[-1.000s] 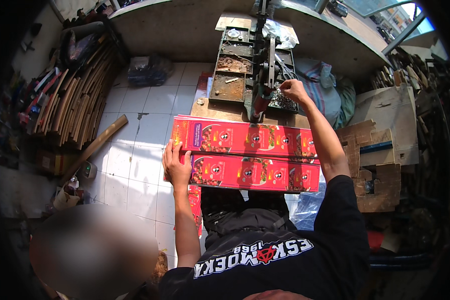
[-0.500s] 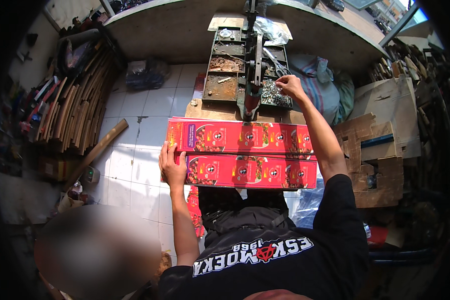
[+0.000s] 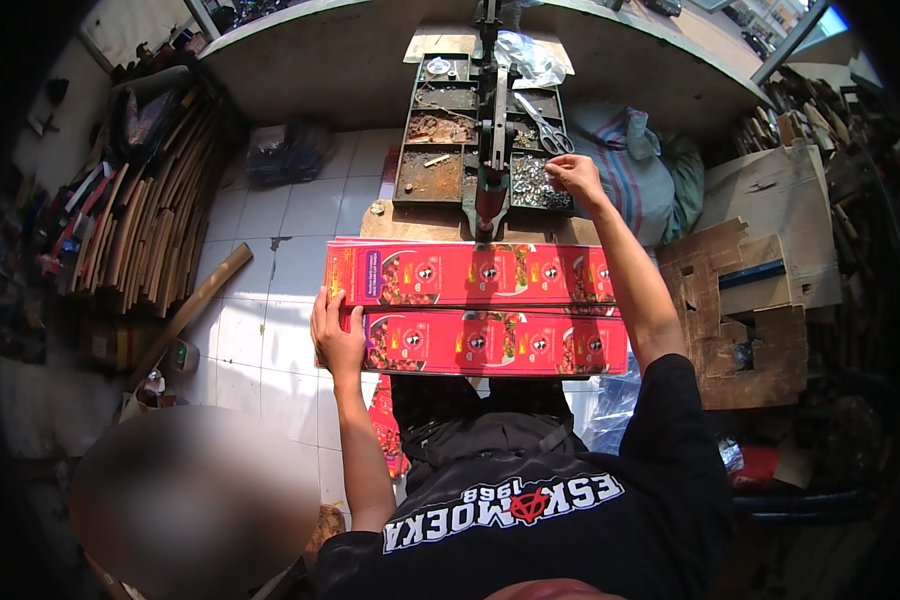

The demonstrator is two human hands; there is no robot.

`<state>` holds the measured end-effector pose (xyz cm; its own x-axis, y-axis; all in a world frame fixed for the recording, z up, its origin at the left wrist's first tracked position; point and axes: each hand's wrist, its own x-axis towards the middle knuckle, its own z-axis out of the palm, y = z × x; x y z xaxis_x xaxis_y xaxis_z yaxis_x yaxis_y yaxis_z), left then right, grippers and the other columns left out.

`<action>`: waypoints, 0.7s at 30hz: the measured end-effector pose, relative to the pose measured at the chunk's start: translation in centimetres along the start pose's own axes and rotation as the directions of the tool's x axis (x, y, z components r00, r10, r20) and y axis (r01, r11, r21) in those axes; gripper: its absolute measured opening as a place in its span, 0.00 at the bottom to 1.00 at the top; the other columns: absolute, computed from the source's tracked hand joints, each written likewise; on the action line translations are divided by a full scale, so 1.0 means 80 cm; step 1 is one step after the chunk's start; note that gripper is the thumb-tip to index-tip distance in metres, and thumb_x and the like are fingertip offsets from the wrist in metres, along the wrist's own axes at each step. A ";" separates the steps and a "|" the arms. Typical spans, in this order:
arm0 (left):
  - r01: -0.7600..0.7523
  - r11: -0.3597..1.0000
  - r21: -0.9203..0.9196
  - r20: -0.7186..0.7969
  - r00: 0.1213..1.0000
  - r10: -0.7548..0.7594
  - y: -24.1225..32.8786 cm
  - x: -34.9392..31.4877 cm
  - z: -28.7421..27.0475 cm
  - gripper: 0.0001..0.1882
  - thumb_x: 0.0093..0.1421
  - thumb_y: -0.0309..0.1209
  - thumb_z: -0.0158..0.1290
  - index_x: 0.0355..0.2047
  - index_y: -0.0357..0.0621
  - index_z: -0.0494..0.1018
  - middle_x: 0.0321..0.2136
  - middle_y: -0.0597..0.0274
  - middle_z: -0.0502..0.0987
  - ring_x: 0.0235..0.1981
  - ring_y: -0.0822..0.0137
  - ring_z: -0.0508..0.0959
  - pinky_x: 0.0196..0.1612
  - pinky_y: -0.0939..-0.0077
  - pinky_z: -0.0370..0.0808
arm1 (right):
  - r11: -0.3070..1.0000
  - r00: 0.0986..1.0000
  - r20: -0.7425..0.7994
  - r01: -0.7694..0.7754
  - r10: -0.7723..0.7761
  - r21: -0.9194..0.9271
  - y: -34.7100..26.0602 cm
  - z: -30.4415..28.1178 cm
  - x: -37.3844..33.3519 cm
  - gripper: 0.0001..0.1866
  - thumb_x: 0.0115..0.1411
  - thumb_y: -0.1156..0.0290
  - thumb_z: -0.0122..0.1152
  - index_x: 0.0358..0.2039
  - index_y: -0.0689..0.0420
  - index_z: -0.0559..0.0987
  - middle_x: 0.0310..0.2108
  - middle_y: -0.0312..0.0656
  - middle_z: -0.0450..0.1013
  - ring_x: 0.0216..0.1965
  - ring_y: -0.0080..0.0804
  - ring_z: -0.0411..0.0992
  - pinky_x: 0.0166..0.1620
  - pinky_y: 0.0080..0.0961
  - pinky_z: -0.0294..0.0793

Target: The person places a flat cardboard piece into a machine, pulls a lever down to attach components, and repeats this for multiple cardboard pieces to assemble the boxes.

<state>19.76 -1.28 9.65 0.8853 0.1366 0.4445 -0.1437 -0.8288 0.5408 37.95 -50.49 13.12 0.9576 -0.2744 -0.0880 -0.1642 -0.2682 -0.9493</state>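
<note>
Two stacks of red printed cardboard panels (image 3: 450,345), with food pictures on them, lie one in front of the other across my lap and the board's near edge. My left hand (image 3: 338,335) grips their left end, fingers along the edge and thumb on top. Farther off, my right hand (image 3: 577,180) is over a compartment of small shiny metal pieces (image 3: 538,188), fingertips pinched together. Whatever is between those fingertips is too small to make out. A dark lever press (image 3: 492,180) with a reddish lower part stands just beyond the panels, between the tray's two halves.
The compartmented tray (image 3: 430,180) holds rusty bits; scissors (image 3: 545,128) lie in its right half. Stacked cardboard (image 3: 140,200) stands at left, near a long tube (image 3: 195,305). Right are a striped sack (image 3: 615,170) and cut cardboard (image 3: 735,330). A blurred round shape fills the lower left.
The whole view has shifted slightly. My right hand has moved a little to the right over the metal pieces, still pinched. My left hand keeps its place on the panels.
</note>
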 end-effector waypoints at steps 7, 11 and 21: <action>0.008 1.000 -0.011 -0.003 1.000 -0.009 -0.002 -0.002 0.002 0.20 0.57 0.30 0.64 0.50 0.43 0.78 0.60 0.48 0.72 0.60 0.48 0.72 0.63 0.58 0.68 | 0.999 0.998 0.061 0.019 -0.021 0.043 -0.003 0.012 -0.009 0.13 0.63 0.65 0.69 0.37 0.64 0.84 0.22 0.34 0.76 0.19 0.19 0.72 0.23 0.19 0.71; 0.012 1.000 -0.028 -0.001 1.000 -0.012 -0.009 -0.001 0.005 0.21 0.55 0.31 0.64 0.50 0.46 0.77 0.62 0.53 0.71 0.61 0.50 0.70 0.64 0.57 0.65 | 0.984 0.997 0.062 0.042 -0.053 0.171 -0.006 0.021 -0.023 0.14 0.63 0.63 0.69 0.32 0.62 0.83 0.21 0.32 0.74 0.19 0.18 0.71 0.24 0.19 0.73; 0.028 0.999 -0.021 -0.003 1.000 -0.028 -0.009 -0.003 0.003 0.21 0.56 0.33 0.64 0.50 0.45 0.78 0.61 0.52 0.71 0.60 0.50 0.71 0.63 0.57 0.66 | 0.909 0.975 0.220 -0.063 -0.032 0.412 0.000 0.053 -0.114 0.11 0.64 0.72 0.65 0.44 0.64 0.81 0.35 0.40 0.80 0.32 0.25 0.79 0.40 0.22 0.82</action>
<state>19.75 -0.86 8.96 0.8878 0.1615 0.4310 -0.1277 -0.8133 0.5677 30.20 -44.11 12.62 0.9910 -0.0562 -0.1216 -0.1117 0.1544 -0.9817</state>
